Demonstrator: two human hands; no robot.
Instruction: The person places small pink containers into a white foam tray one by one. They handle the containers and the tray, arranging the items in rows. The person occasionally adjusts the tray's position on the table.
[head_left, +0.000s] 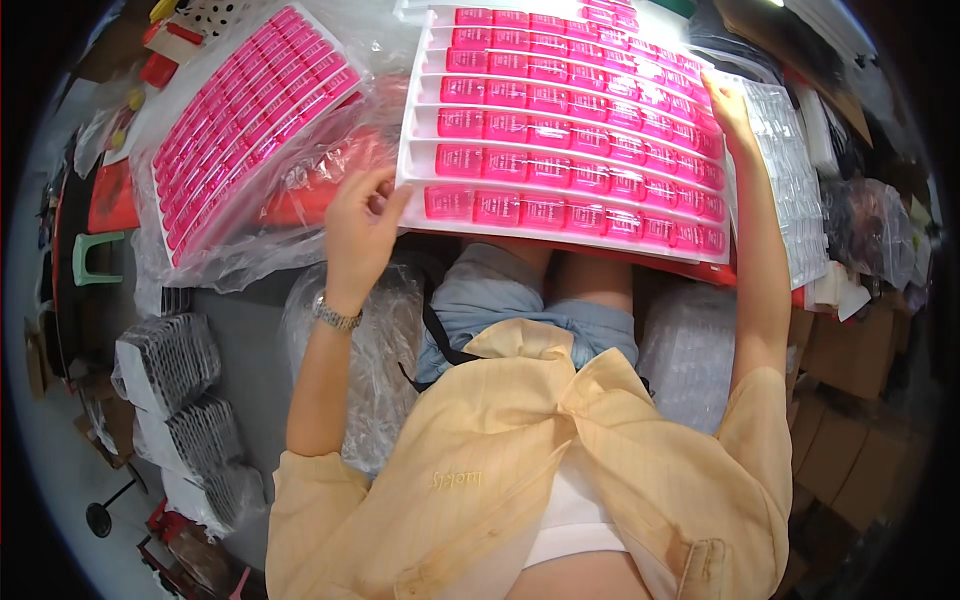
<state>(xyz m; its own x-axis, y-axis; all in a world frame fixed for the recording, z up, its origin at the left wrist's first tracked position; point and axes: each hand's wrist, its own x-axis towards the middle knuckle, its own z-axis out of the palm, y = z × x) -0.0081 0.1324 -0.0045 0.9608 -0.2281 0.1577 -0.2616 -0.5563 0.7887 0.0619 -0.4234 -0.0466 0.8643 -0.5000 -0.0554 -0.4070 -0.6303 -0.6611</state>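
Observation:
A white moulded tray (pixel 418 170) filled with rows of small pink translucent boxes (pixel 549 130) lies in front of me over my lap. My left hand (pixel 360 225) grips its near left corner, thumb on the rim. My right hand (pixel 728 105) rests flat on the tray's far right edge, fingers stretched along it. A metal watch (pixel 335 317) sits on my left wrist.
A second tray of pink boxes in a clear plastic bag (pixel 250 110) lies to the left. A stack of empty clear trays (pixel 795 180) stands at the right. Bagged stacks of grey trays (pixel 170 360) sit on the floor at the left, next to a green stool (pixel 95 258).

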